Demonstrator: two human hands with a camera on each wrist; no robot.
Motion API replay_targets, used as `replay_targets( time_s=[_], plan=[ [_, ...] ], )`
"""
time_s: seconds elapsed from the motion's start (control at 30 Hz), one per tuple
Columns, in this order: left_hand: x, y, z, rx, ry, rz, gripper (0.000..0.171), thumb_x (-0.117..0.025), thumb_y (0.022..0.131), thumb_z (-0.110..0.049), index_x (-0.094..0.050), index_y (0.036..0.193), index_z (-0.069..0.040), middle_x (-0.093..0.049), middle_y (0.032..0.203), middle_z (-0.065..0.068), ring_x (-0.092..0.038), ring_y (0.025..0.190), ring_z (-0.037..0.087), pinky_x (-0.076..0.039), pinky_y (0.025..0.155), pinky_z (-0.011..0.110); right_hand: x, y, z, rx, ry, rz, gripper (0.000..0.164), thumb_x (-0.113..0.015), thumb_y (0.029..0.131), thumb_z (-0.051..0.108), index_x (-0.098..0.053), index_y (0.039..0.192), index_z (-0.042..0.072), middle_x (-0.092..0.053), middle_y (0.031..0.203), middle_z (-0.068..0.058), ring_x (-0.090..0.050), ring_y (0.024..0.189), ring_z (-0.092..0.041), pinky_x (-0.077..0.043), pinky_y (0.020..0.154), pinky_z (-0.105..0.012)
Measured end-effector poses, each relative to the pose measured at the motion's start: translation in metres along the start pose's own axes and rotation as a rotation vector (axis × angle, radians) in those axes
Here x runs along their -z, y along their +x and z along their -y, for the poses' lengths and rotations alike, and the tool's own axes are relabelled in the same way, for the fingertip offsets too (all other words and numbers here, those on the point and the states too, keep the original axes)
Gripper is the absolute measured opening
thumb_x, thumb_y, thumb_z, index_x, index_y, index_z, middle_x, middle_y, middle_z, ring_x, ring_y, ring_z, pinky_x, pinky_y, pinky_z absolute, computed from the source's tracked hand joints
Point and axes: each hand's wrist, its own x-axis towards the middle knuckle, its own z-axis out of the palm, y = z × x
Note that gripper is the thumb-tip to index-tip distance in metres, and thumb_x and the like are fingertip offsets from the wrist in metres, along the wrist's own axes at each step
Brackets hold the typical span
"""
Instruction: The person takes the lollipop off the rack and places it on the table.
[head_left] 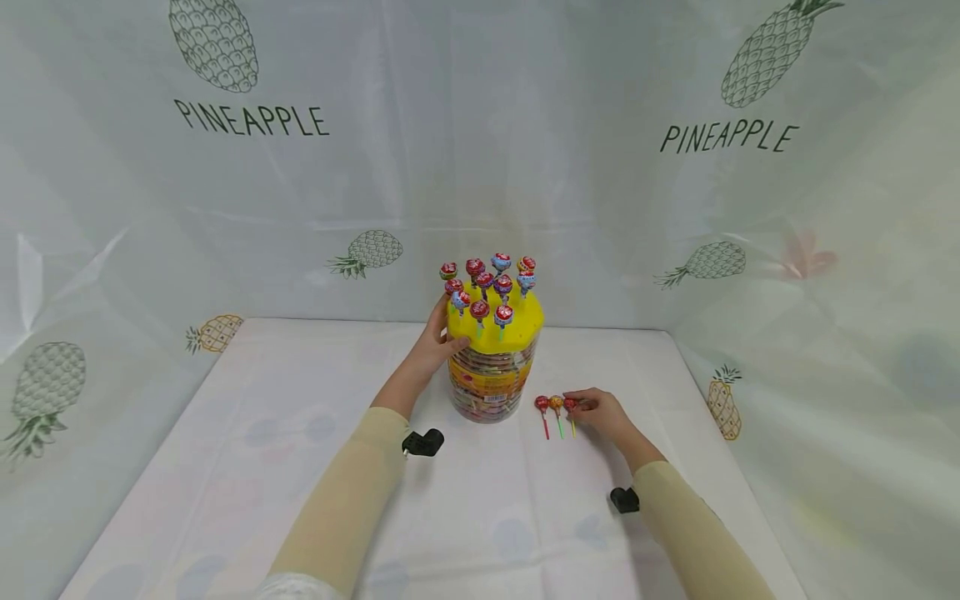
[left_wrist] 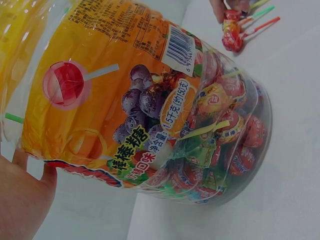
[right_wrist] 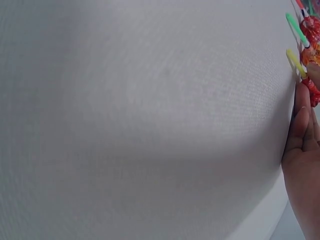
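A clear plastic jar (head_left: 489, 385) of wrapped lollipops, with an orange label, stands upright under a yellow lid (head_left: 517, 329). Several lollipops (head_left: 479, 310) stick up out of that lid on their sticks. My left hand (head_left: 435, 343) holds the jar at its upper left, thumb at the lid's edge and fingertips hidden behind. To the jar's right, my right hand (head_left: 600, 412) pinches a red-wrapped lollipop with a yellow stick (head_left: 571, 405) by its head, low at the table. Beside it lie an orange-wrapped lollipop with a green stick (head_left: 556, 402) and a red one with a red stick (head_left: 542, 402).
A white cloth covers the table (head_left: 465, 508). Behind and at both sides hangs a pale curtain (head_left: 495, 150) printed with pineapples. A small black device (head_left: 423, 442) sits at the left wrist, and another black device (head_left: 624, 500) at the right.
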Motion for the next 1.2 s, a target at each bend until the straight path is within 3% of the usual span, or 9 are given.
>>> replay_targets(
  time_s=[0.17,0.43,0.57,0.7,0.8,0.97,1.2],
  plan=[
    [-0.001,0.000,-0.002,-0.002,0.009,-0.003,0.115,-0.070,0.065,-0.067,-0.010,0.157,-0.034,-0.015,0.161,0.004,-0.011,0.146,0.028,-0.011,0.117,0.054,0.001,-0.001,0.001,0.011,0.003,0.000,0.037,-0.074,0.085,0.002,-0.068,0.122,0.005,-0.061,0.108,-0.011,-0.058,0.088,-0.021,-0.051,0.073,-0.028],
    [0.000,-0.001,-0.002,-0.001,0.009,0.005,0.101,-0.070,0.079,-0.052,-0.009,0.157,-0.034,-0.012,0.162,0.002,-0.009,0.147,0.028,-0.012,0.116,0.054,0.005,-0.006,0.007,-0.001,-0.006,-0.017,0.039,-0.073,0.086,0.004,-0.067,0.124,0.008,-0.059,0.115,-0.014,-0.059,0.094,-0.025,-0.052,0.073,-0.030],
    [0.001,-0.001,0.000,0.003,0.021,0.007,0.100,-0.070,0.080,-0.050,-0.008,0.157,-0.035,-0.012,0.162,0.001,-0.008,0.147,0.028,-0.013,0.116,0.054,0.013,-0.013,0.019,0.051,-0.035,-0.035,0.040,-0.070,0.088,0.005,-0.065,0.127,0.008,-0.057,0.125,-0.014,-0.058,0.104,-0.029,-0.053,0.077,-0.035],
    [0.002,-0.002,0.000,-0.002,0.001,0.009,0.105,-0.071,0.075,-0.056,-0.008,0.157,-0.034,-0.012,0.162,0.002,-0.009,0.147,0.029,-0.014,0.116,0.054,0.024,-0.021,0.041,0.180,0.005,-0.041,0.042,-0.069,0.088,0.003,-0.061,0.130,0.002,-0.057,0.127,-0.019,-0.057,0.105,-0.034,-0.053,0.081,-0.040],
    [0.004,-0.003,0.000,-0.004,-0.008,0.006,0.108,-0.071,0.072,-0.057,-0.008,0.157,-0.034,-0.012,0.162,0.003,-0.008,0.147,0.028,-0.013,0.116,0.054,0.031,-0.026,0.060,0.244,0.061,-0.055,0.044,-0.071,0.088,0.006,-0.060,0.131,0.004,-0.058,0.125,-0.020,-0.059,0.102,-0.031,-0.054,0.081,-0.036],
    [0.003,-0.003,-0.001,-0.005,-0.004,0.006,0.098,-0.069,0.083,-0.045,-0.007,0.157,-0.032,-0.012,0.162,0.003,-0.008,0.147,0.027,-0.013,0.117,0.052,0.037,-0.032,0.089,0.294,0.161,-0.081,0.045,-0.075,0.087,0.011,-0.063,0.130,0.009,-0.058,0.123,-0.018,-0.060,0.098,-0.023,-0.052,0.080,-0.022],
    [0.000,-0.002,-0.001,0.024,0.004,0.004,0.091,-0.068,0.089,-0.036,-0.008,0.157,-0.034,-0.012,0.162,0.002,-0.008,0.147,0.027,-0.012,0.117,0.053,0.040,-0.060,0.147,0.389,0.271,-0.096,0.042,-0.070,0.087,-0.002,-0.060,0.128,-0.003,-0.056,0.120,-0.022,-0.055,0.106,-0.042,-0.049,0.081,-0.016]
  ],
)
